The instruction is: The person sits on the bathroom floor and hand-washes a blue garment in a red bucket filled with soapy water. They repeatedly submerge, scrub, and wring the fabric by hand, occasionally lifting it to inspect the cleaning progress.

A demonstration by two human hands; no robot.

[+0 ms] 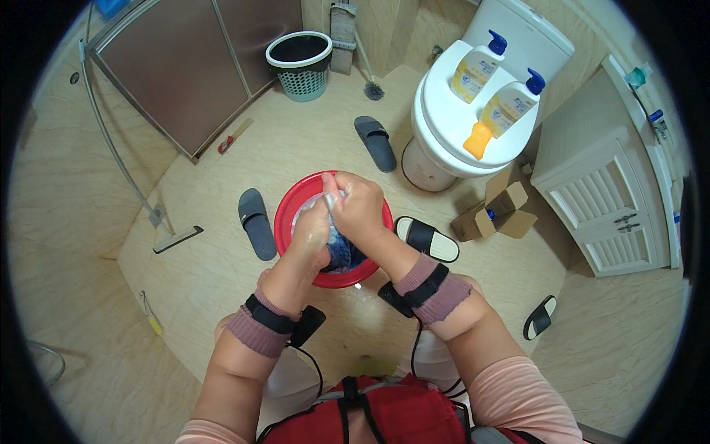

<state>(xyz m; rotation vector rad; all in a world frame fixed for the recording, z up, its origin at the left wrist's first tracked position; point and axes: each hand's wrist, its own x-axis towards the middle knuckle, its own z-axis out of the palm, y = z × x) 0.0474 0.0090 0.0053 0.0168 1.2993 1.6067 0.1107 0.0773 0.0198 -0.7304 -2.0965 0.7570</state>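
Note:
A red plastic basin (284,222) stands on the floor in front of me, with soapy suds inside. Over it, my left hand (312,225) and my right hand (358,204) press together, both closed on a wet blue and white cloth (337,244). White lather shows on the cloth and on my fingers. The lower part of the cloth hangs into the basin, dark blue and wet. My forearms hide part of the near rim, and how much cloth lies inside is hidden.
Grey slippers (257,225) (376,143) and a black-and-white slipper (426,238) lie around the basin. Two pump bottles (478,72) (507,108) and an orange sponge (477,141) rest on the toilet lid (444,122). A cardboard box (474,222), floor squeegee (177,240), brush (236,136) and waste bin (302,83) are nearby.

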